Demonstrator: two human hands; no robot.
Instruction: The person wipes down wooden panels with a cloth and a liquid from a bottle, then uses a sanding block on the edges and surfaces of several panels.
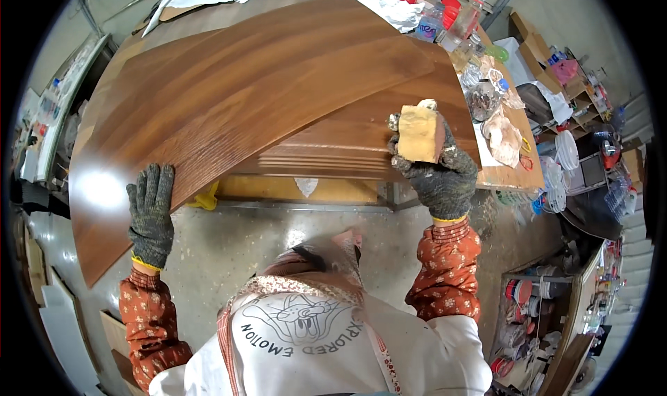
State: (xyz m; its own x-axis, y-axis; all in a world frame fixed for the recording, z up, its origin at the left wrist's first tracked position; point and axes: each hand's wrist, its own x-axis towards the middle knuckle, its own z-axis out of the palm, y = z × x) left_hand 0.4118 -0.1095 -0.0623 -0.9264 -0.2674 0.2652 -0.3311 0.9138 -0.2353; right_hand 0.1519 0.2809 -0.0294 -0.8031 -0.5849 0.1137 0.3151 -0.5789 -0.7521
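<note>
The right hand point(439, 174), gloved, has its fingers closed around a tan block point(420, 135) at the wood panel's point(243, 97) near right edge, hiding the block's lower face. The left hand point(151, 214) lies flat and open on the panel's near left edge. Clutter on the bench point(511, 177) at right is too small to identify; a concrete floor point(278, 236) lies below.

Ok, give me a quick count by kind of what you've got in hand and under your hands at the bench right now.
Gloved hands: 2, left hand flat on the top panel, right hand gripping the block
Brown wood panels: 2, top panel overlapping a lower panel
Tan block: 1
Total: 5
</note>
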